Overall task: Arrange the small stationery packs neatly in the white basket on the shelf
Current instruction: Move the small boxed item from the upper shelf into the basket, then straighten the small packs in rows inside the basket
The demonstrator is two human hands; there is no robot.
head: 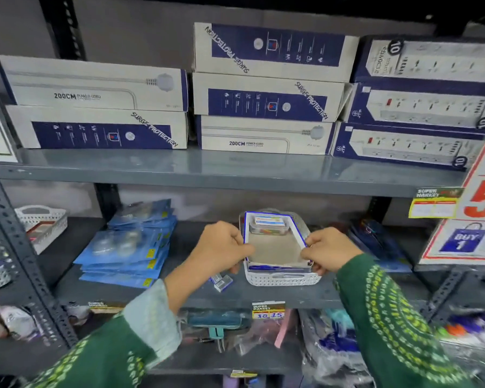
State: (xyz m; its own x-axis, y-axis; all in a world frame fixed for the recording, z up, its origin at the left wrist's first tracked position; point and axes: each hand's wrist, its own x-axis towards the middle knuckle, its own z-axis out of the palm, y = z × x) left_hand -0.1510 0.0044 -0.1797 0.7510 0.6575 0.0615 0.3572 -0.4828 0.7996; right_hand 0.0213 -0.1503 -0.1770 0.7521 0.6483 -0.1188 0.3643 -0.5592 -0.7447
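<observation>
A white perforated basket (282,278) stands on the middle shelf, near its front edge. Inside it sits an open cardboard tray (275,247) with a blue-and-white rim. One small clear pack with an orange-and-blue label (268,223) lies at the tray's far end. My left hand (221,245) grips the tray's left wall. Pinching the right wall is my right hand (326,252). Two small clear stationery packs (221,282) lie loose on the shelf just left of the basket, below my left hand.
A stack of blue blister packs (129,247) lies to the left on the grey shelf (179,295). Another white basket (44,219) stands far left. Dark packets (373,233) sit to the right. Power-strip boxes (266,98) fill the shelf above. A promo sign (471,219) hangs at right.
</observation>
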